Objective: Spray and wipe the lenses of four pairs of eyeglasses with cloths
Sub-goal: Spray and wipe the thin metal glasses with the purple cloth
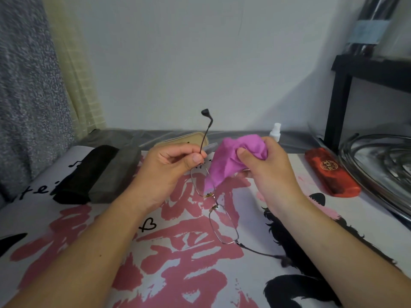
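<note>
Thin metal-framed eyeglasses (223, 227) hang in the air above the patterned table cover. My left hand (169, 165) pinches the frame near one hinge, and that temple arm sticks straight up. My right hand (266, 165) grips a bunched purple cloth (231, 161), which is folded over the upper lens. The lower lens is bare, and its temple arm trails down to the right. A small white spray bottle (275, 131) stands behind my right hand, mostly hidden.
A black case (82, 174) and a grey case (115, 174) lie at the left. A beige case (178, 141) sits behind my left hand, a red case (331, 172) at the right. A metal tray (378, 170) and a black stand (340, 101) occupy the far right.
</note>
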Demonstrator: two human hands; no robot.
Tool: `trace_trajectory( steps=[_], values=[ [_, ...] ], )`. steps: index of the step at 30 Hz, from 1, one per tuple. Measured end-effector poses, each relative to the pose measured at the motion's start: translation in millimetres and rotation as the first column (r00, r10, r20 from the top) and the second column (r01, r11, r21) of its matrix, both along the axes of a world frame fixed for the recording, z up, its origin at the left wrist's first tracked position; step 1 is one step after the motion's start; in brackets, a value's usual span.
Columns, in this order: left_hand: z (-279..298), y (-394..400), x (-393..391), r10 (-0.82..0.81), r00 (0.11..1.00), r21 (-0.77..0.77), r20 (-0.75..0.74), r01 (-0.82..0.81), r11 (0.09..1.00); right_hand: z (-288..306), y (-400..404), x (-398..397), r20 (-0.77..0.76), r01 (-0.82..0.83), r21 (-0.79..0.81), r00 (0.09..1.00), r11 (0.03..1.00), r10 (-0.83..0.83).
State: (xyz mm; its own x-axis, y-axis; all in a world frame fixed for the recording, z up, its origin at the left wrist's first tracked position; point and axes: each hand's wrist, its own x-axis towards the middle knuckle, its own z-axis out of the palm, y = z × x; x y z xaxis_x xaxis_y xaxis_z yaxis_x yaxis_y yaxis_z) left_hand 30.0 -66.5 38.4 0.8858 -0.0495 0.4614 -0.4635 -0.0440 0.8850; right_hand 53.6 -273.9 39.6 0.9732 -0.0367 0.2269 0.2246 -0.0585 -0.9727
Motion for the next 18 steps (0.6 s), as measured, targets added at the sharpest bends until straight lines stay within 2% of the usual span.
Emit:
trace_trajectory(
  steps=[4, 8, 10, 13, 14, 15, 17, 18],
  values=[
    [2.1, -1.3, -1.4, -0.001, 1.000, 0.013, 0.013, 0.001, 1.000, 0.8, 0.9, -1.3, 0.105, 0.102, -0.156, 0.991, 0.982, -0.086],
    [0.8, 0.1, 0.2, 0.026, 1.000, -0.002, -0.007, -0.026, 1.000, -1.2, 0.7, -0.6, -0.149, -0.156, -0.058, 0.978, 0.986, 0.146],
    [0.1, 1.0, 1.3, 0.047, 0.999, -0.005, -0.024, -0.047, 0.999, -2.1, 1.0, -1.1, -0.184, -0.194, -0.036, 0.965, 0.980, 0.184],
    [-0.1, 1.9, 3.0, 0.074, 0.997, -0.006, -0.034, -0.075, 0.997, 1.7, 1.0, -2.5, -0.015, -0.094, -0.053, 0.996, 0.994, 0.093],
    [0.4, 2.4, 3.0, 0.075, 0.997, -0.007, -0.034, -0.075, 0.997, 5.7, -0.1, -3.3, 0.061, -0.075, -0.019, 0.995, 0.997, 0.076],
    [0.6, 2.8, 2.9, 0.070, 0.997, -0.011, -0.033, -0.071, 0.997, 10.5, -2.6, -4.1, 0.106, -0.112, 0.087, 0.989, 0.990, 0.103],
    [1.0, 3.1, 2.1, 0.059, 0.998, -0.011, -0.033, -0.059, 0.998, 24.1, -9.1, -6.2, 0.060, -0.253, 0.411, 0.966, 0.876, 0.251],
    [1.4, 2.9, 1.8, 0.053, 0.998, -0.004, -0.031, -0.053, 0.999, 27.2, -12.8, -6.0, 0.046, -0.273, 0.426, 0.959, 0.863, 0.281]
  ],
)
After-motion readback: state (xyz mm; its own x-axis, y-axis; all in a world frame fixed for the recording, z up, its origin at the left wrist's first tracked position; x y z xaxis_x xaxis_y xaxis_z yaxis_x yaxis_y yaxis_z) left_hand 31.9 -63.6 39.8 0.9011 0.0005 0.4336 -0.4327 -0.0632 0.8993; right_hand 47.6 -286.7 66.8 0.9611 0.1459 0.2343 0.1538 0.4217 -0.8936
